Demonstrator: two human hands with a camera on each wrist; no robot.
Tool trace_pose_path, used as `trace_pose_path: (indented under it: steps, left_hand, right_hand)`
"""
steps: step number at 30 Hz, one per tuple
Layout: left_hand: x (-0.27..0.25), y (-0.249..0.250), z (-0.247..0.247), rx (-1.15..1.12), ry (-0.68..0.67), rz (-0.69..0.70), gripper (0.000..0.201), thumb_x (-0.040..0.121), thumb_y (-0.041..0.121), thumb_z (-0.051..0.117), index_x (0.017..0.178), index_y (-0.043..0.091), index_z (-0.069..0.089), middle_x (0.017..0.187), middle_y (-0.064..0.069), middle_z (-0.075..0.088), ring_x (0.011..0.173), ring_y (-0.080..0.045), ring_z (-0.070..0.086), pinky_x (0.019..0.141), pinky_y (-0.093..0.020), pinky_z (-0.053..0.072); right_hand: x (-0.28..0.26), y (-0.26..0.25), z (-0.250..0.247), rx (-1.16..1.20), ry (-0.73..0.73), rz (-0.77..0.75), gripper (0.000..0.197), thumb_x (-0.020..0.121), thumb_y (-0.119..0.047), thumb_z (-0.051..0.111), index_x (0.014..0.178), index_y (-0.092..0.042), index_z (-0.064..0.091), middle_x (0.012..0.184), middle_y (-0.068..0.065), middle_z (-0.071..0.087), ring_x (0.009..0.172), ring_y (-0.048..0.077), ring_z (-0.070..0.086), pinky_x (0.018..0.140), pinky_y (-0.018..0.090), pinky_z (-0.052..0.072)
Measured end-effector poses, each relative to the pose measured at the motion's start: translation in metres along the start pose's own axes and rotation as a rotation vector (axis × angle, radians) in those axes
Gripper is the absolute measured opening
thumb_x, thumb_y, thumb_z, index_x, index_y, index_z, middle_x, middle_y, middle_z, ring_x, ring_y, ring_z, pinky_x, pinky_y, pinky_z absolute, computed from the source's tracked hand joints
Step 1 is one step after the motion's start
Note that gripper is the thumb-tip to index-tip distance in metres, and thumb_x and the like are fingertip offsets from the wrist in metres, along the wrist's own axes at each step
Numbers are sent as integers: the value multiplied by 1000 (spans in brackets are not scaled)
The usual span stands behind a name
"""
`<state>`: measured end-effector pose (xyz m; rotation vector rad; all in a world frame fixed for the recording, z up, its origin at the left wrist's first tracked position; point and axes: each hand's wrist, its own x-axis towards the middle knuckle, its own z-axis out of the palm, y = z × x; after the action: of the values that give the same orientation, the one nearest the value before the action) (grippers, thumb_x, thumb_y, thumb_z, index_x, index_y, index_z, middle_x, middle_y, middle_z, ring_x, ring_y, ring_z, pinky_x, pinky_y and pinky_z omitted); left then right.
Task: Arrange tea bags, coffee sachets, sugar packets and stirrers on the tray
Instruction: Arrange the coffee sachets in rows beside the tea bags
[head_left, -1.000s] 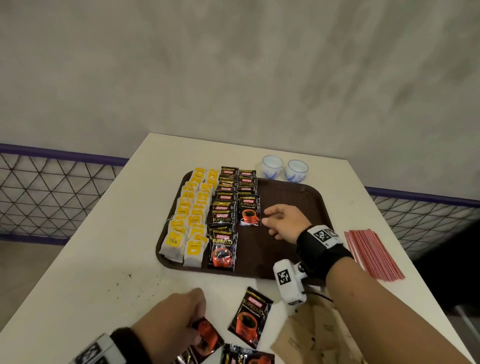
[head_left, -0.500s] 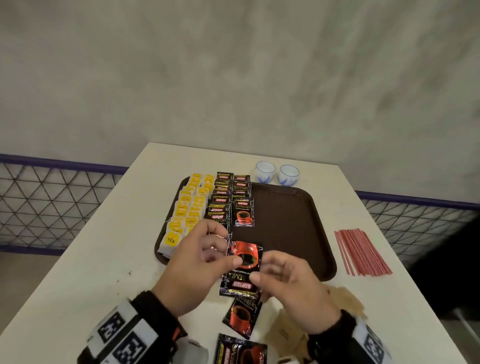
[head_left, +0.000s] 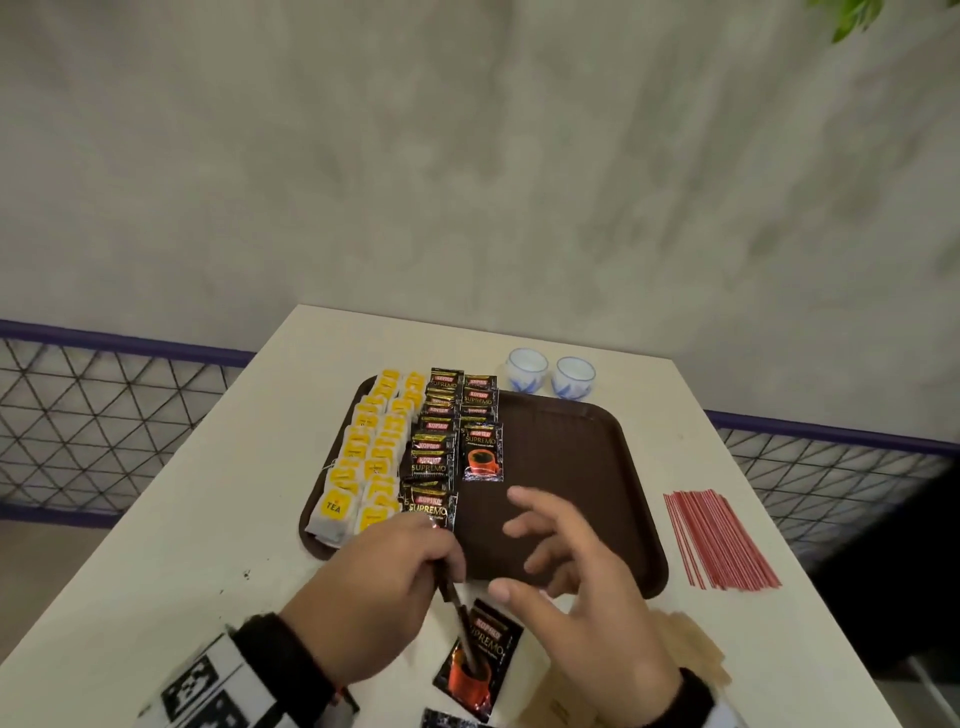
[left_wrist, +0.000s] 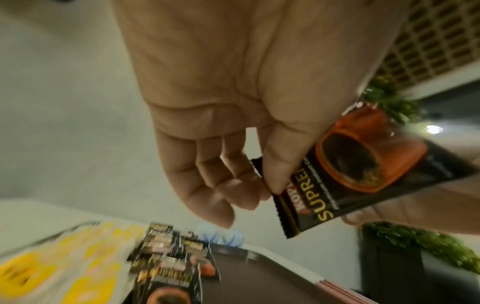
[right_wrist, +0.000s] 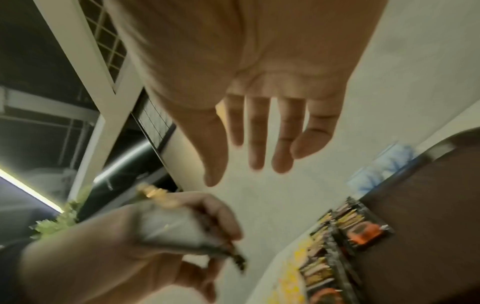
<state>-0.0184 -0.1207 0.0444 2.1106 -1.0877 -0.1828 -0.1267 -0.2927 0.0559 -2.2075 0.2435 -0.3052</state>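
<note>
Over the tray's near edge: left hand (head_left: 384, 577) pinches a coffee sachet (left_wrist: 363, 170); right hand (head_left: 576, 582) is spread and holds nothing.

On the brown tray (head_left: 571, 467), two rows of yellow tea bags (head_left: 363, 457) line the left rim, and two rows of sachets (head_left: 441, 441) sit just beside them; the right half is bare up to the rim. Stirrers (head_left: 717, 540) lie on the table (head_left: 208, 519) right of the tray, apart from it. Two cups (head_left: 550, 371) stand at its far edge. The held sachet is black, printed with an orange cup, its ends crimped, gripped edge-on between thumb and fingers. Another sachet (head_left: 483, 654) lies flat on the table below the hands.
</note>
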Motion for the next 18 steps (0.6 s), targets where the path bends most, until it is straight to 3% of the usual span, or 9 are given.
trace_pose_path:
  steps: [2,4,7,9,11,14,16,18]
  left_hand:
    - [8,2,-2,83,-16,16,20,89,19,44,91,30,61,91,15,53,90,1,48,78,-16,40]
    - [16,9,-6,158,-25,36,22,83,26,38,93,29,57,93,13,54,90,-2,47,79,-20,41]
    - [25,14,-12,297,-11,47,17,84,25,41,99,32,46,92,11,55,87,-7,48,74,-28,42]
    - [30,15,-15,356,-23,77,21,85,22,44,104,32,40,85,9,52,84,-14,50,71,-34,42]
    - [36,15,-17,372,-31,113,25,85,24,45,106,33,36,75,10,44,79,-15,50,68,-35,41]
    - [42,11,-18,289,20,124,27,89,25,49,109,36,34,74,10,49,75,-9,47,66,-27,39]
    - [42,7,-17,205,55,115,28,90,29,54,108,39,35,79,12,55,77,-6,50,66,-21,40]
    - [36,-2,-18,136,69,20,32,88,39,59,108,45,34,87,18,55,82,-2,52,68,-16,42]
  right_hand:
    - [6,-3,3,-121,-101,-79,33,85,-23,65,95,-54,59,98,-20,64,87,5,54,74,16,44]
    - [12,-5,6,-225,-157,-106,23,88,-26,51,88,-44,64,90,-15,68,85,3,53,79,26,48]
    - [25,-12,0,10,-143,-26,21,94,-36,51,90,-27,69,84,-1,69,76,5,59,77,36,50]
    - [33,-15,-8,134,-216,18,26,91,-41,56,89,-20,71,80,6,68,70,10,62,74,38,52]
    - [42,-16,-9,37,-285,19,7,88,-30,65,87,-25,70,80,0,71,72,9,65,74,29,52]
    - [54,-11,-6,-177,-301,-2,15,86,-18,67,86,-33,65,80,-9,69,74,3,64,68,14,48]
    - [68,-1,-7,-136,-275,44,17,84,-13,68,81,-29,66,72,-8,68,65,-1,62,62,10,45]
    - [88,20,-8,-41,-163,142,16,83,-9,69,75,-23,66,64,-6,65,52,-3,57,54,12,42]
